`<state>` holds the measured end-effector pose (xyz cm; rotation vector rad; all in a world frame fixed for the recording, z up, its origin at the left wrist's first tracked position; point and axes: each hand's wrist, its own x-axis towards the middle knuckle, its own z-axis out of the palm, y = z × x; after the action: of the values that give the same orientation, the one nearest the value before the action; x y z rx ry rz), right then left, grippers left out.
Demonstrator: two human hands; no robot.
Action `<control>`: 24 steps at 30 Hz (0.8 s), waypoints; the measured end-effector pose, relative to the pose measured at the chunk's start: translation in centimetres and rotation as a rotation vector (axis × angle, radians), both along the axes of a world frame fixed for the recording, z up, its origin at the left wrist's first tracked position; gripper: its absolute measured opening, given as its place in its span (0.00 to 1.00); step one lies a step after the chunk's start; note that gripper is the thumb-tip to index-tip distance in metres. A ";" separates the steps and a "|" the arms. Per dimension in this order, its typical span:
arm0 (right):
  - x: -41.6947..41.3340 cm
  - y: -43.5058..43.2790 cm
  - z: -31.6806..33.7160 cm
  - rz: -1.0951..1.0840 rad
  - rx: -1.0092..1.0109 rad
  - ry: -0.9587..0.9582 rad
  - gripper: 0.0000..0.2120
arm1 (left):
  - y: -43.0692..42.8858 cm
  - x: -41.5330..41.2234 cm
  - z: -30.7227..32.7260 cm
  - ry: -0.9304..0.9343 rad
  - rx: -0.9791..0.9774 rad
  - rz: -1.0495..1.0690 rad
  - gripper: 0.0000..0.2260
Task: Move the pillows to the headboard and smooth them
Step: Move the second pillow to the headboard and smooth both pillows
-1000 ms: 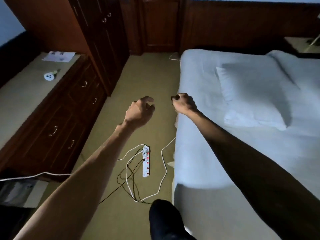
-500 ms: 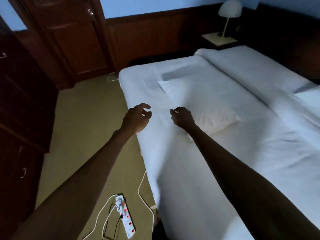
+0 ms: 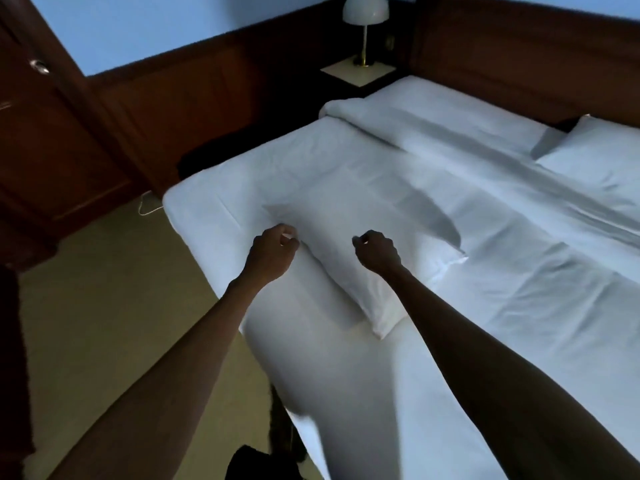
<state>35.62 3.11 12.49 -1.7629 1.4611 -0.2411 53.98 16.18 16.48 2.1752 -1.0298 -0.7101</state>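
A white pillow (image 3: 332, 233) lies flat on the white bed (image 3: 519, 271), near the bed's left edge and far from the dark wooden headboard (image 3: 519, 57). My left hand (image 3: 273, 252) hovers at the pillow's left corner, fingers curled with nothing in them. Over the pillow's near side, my right hand (image 3: 375, 252) is curled the same way and empty. I cannot tell whether either hand touches the pillow. A second white pillow (image 3: 599, 157) rests at the far right, close to the headboard.
A rolled white duvet (image 3: 415, 129) runs across the bed between the two pillows. A lamp (image 3: 365, 15) stands on a nightstand (image 3: 358, 72) behind the bed. Carpeted floor (image 3: 104, 289) and a dark wooden door (image 3: 52, 133) are to the left.
The view has swung from the floor and cabinets onto the bed. Both arms have moved right and forward, from beside the bed's edge to over the near pillow, keeping the same curled fingers.
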 end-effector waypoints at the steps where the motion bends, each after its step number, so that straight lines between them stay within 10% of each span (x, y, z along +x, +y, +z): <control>1: 0.7 -1.3 -0.8 -0.032 -0.002 0.010 0.18 | -1.7 1.2 -0.9 0.039 -0.002 0.006 0.19; 6: 4.7 -7.5 -5.7 -0.159 -0.003 -0.003 0.16 | -11.0 6.7 -8.0 0.130 -0.024 -0.018 0.11; 16: 10.8 -17.1 -16.4 -0.342 0.049 0.196 0.22 | -26.4 15.4 -21.9 0.176 0.205 -0.085 0.33; 24: 12.1 -24.8 -22.6 -0.307 -0.026 0.437 0.30 | -37.0 21.0 -28.7 -0.212 0.188 -0.294 0.36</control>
<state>47.70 -21.70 -10.11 -1.6723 2.0533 -0.0292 74.98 -20.79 -12.19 2.3228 -1.4670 -0.7441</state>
